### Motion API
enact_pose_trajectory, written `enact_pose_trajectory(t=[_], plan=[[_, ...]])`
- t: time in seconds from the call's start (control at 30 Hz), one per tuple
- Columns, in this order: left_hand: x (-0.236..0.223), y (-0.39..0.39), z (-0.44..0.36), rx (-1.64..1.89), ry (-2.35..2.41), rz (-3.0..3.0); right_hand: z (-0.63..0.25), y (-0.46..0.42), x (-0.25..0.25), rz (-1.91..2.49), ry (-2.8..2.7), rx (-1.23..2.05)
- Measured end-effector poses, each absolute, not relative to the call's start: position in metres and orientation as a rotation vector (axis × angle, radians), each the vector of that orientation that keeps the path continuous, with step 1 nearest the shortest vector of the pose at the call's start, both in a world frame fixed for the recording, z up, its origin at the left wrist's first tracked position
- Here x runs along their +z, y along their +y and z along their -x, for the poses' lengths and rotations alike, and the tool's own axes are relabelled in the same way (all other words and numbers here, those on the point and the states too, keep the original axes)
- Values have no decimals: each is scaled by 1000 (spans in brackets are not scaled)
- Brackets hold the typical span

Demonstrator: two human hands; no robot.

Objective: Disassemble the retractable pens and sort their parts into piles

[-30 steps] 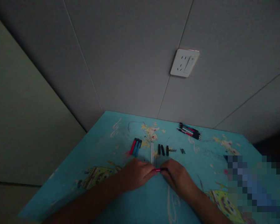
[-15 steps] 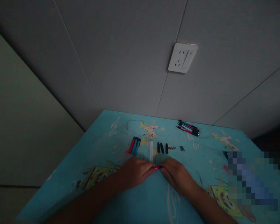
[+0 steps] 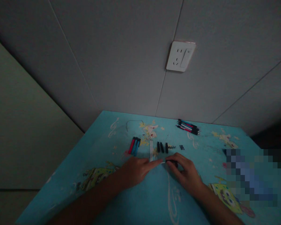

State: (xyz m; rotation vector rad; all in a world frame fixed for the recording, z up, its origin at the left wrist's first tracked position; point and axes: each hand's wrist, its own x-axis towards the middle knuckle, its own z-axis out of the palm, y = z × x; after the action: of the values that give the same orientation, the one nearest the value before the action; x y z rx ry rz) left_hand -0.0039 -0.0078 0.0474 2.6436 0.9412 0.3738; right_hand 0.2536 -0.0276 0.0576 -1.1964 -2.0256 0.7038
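Note:
My left hand [image 3: 135,170] is closed, its index finger stretched toward the right hand, pinching a pen whose barrel is hidden by the fingers. A thin white pen refill [image 3: 163,162] shows between the two hands. My right hand [image 3: 184,170] pinches a black pen grip [image 3: 172,161] at the other end of that refill. Just beyond the hands lie white pen refills [image 3: 151,150] side by side, several black pen grips [image 3: 162,147] and small dark pieces [image 3: 182,147]. Red and blue pen barrels [image 3: 134,146] rest beyond my left hand.
A bundle of assembled pens [image 3: 188,127] lies at the back of the blue cartoon-print table [image 3: 142,200]. Behind the table rises a grey panelled wall with a white socket [image 3: 180,56]. A blurred-out blue item [image 3: 250,178] sits at the right.
My right hand has moved slightly right and away from the left, with the black grip. The red part between the hands is out of sight; a thin white refill shows there now.

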Motion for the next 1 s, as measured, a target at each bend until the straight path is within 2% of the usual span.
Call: enact_pose_trajectory(t=[0.2,0.37,0.6,0.9,1.0], plan=[[44,-6,4,272,1089,-2702,-261,-20,57,1360,-1601,781],[43,-5,3,221,1162,-2704,-266,-15,52,1406,-1499,762],[46,-3,4,311,1301,-2598,-269,-15,54,1408,-1521,776],[44,-1,4,433,1351,-2503,-270,-17,59,1445,-1913,758],[45,-1,4,457,1346,-2498,-267,-17,56,1438,-1938,642]])
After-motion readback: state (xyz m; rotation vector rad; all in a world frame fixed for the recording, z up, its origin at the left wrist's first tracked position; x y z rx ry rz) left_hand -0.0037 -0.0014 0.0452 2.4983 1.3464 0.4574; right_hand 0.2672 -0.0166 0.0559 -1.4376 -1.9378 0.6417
